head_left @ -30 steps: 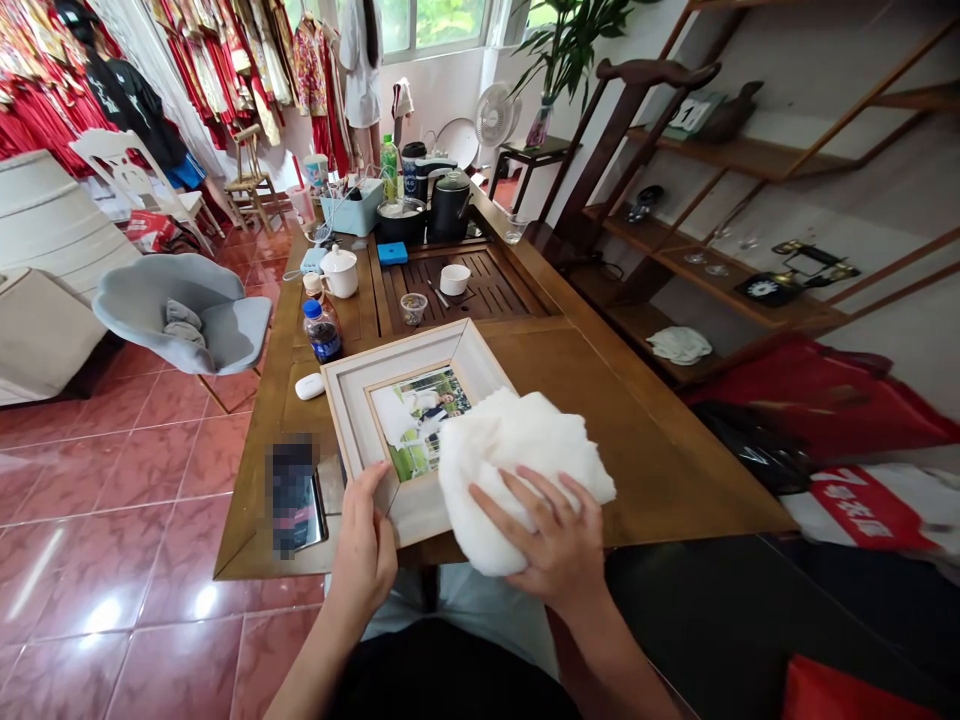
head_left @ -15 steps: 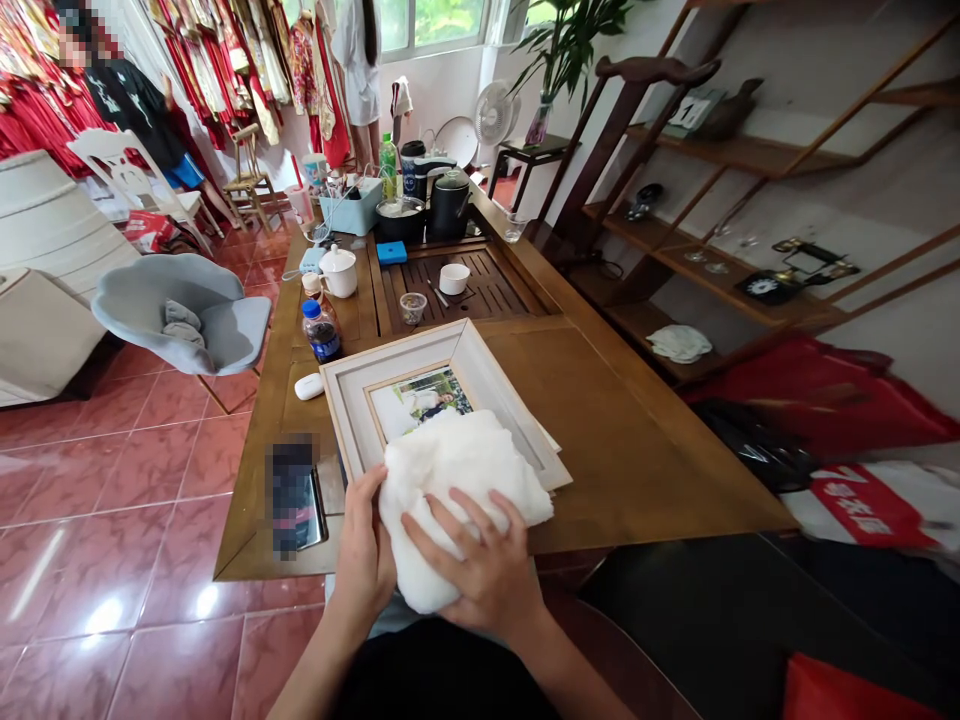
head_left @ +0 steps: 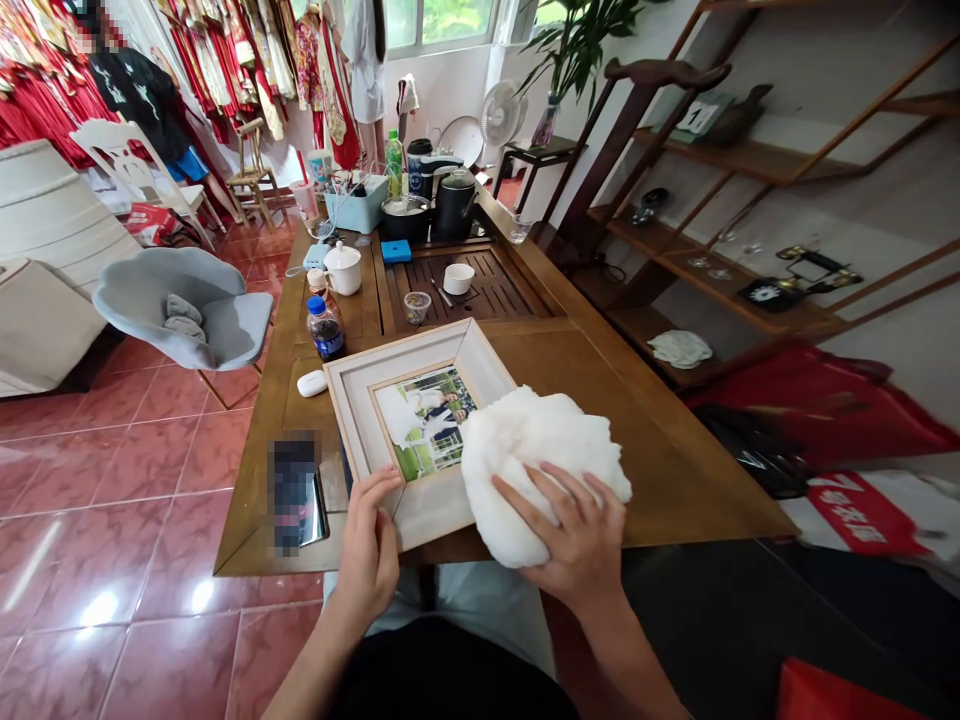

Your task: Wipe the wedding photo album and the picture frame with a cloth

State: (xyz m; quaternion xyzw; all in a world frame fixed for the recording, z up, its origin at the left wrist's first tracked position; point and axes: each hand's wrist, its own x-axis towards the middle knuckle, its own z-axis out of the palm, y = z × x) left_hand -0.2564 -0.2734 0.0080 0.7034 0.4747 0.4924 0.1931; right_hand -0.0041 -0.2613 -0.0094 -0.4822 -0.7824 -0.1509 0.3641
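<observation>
A pale wooden picture frame (head_left: 360, 390) with a photo inside lies on the wooden table (head_left: 600, 400) near its front edge. My left hand (head_left: 369, 545) grips the frame's near left corner, fingers curled over its edge. My right hand (head_left: 574, 530) presses a fluffy white cloth (head_left: 532, 450) onto the frame's near right corner, fingers spread over the cloth. The cloth hides that part of the frame.
A phone (head_left: 294, 492) lies left of the frame, with a white case (head_left: 312, 382) and a cola bottle (head_left: 325, 328) behind. Farther back stand a tea tray (head_left: 465, 285), cups and kettles. A grey chair (head_left: 187, 305) stands left, shelves (head_left: 720, 290) right.
The cloth under my right hand has slid from the frame's near middle back to its right corner. My left hand stays on the left corner.
</observation>
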